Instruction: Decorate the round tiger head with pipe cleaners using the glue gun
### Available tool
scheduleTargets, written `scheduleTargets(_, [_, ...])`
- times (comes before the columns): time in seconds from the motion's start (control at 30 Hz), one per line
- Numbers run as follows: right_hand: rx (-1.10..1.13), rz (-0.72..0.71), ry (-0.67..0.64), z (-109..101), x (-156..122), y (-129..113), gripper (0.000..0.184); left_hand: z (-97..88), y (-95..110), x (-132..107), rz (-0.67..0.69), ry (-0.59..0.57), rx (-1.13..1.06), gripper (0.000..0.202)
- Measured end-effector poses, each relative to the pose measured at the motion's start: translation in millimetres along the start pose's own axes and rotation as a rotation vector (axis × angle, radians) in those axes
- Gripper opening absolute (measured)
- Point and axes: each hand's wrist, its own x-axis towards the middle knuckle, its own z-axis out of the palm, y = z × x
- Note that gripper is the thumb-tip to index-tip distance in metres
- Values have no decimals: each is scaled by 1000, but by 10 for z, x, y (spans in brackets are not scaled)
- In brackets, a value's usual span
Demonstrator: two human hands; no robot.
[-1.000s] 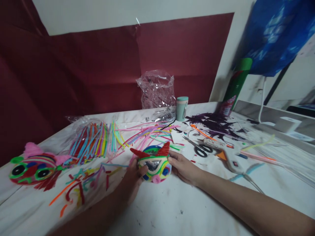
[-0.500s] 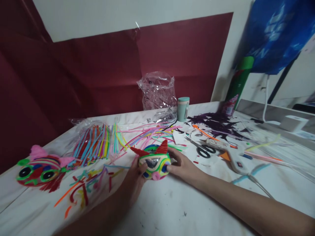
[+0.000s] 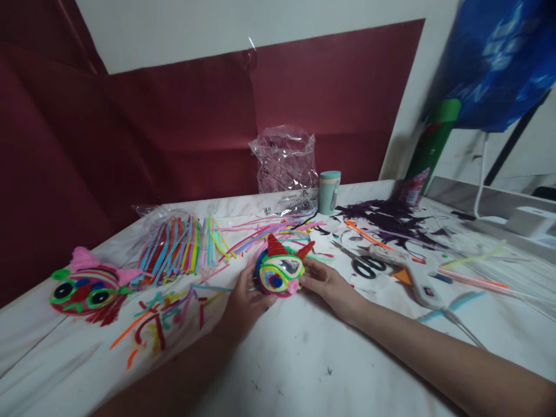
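Note:
Both my hands hold a small round pipe-cleaner animal head point(image 3: 280, 273) on the white marbled table point(image 3: 313, 359). It has red ears, a pink nose and green, yellow and blue rings. My left hand point(image 3: 244, 301) grips its left side with curled fingers. My right hand point(image 3: 326, 285) grips its right side. The head is tilted, its face turned to the right and toward me.
A second pipe-cleaner head with pink ears point(image 3: 89, 288) lies at far left. Bundled coloured pipe cleaners point(image 3: 174, 250) and cut scraps point(image 3: 158, 315) lie behind and left. Scissors point(image 3: 367, 265), a glue gun point(image 3: 423, 284), purple scraps point(image 3: 386, 220), a teal cup point(image 3: 329, 192) and a plastic bag point(image 3: 284, 162) sit right and behind.
My hands have turned the small head, so its ears point more upright and its face tilts to the right. The view has shifted slightly to the left.

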Motion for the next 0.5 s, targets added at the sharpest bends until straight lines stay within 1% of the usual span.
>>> scheduleTargets(0.1, [-5,3,-25,-8,-2,-4,46,-2,56,-15,27,42,78,76])
scheduleTargets(0.17, [-33,12,-37,-2,-13,-23,46,-4,70,-27,35,55,90,76])
scheduleTargets(0.3, [-80,16,-116,26,-42,-56,55,-9,43,-28,14,61,70,92])
scheduleTargets(0.4, [-116,-1,-104,37,-48,-61,55,-24,27,23,-12,44,1,100])
scheduleTargets(0.5, [-156,-2,-66,39,-42,-69,47,-43,63,80,37,43,-158,97])
